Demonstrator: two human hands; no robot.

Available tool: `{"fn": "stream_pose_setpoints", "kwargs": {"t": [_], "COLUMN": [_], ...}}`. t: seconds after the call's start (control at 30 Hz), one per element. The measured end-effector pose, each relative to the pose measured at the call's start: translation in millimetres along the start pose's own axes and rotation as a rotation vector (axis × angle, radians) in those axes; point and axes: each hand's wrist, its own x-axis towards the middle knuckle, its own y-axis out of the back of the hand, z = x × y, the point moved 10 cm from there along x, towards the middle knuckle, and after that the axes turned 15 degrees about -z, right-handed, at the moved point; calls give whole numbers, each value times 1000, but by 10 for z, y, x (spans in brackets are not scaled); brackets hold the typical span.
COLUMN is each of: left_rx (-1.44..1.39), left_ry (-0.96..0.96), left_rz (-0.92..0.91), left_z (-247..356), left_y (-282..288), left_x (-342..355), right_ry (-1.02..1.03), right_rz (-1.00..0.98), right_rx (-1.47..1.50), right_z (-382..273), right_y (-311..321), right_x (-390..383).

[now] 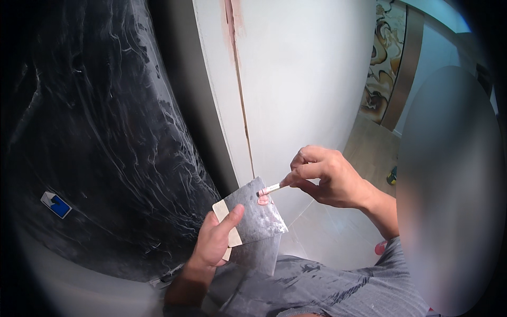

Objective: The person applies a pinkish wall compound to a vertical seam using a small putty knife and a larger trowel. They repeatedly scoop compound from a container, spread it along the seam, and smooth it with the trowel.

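Observation:
My left hand grips two flat metal scraper blades with cream edge strips, one partly behind the other, my thumb lying on the upper blade. A blob of pink paste sits near that blade's right side. My right hand pinches a short, slim white stick-like tool, its dark tip at the paste. Behind the blades, a white panel has a long vertical groove, smeared with pink toward the top.
A black marbled slab fills the left, with a blue-and-white object on it. At right are a swirl-patterned panel, tiled floor, a yellow-and-dark tool and a red object. A blurred area covers the far right.

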Motion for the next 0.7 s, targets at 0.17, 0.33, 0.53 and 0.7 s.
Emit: {"fn": "stream_pose_setpoints", "kwargs": {"t": [0.17,0.33,0.53,0.7], "left_rx": [103,233,61,24], "left_ry": [-90,-358,-575,-528], "left_rz": [50,151,259,220], "left_z": [118,368,392,307], "left_y": [73,163,209,165], "left_x": [-77,-201,-297,-363], "right_ry": [-42,-101,-95,3], "right_rz": [204,217,339,516], "right_rx": [-259,245,706,832], "right_z": [-92,68,323,362], "right_y": [269,263,-60,266], "right_x": [-86,-206,-227,11]}}
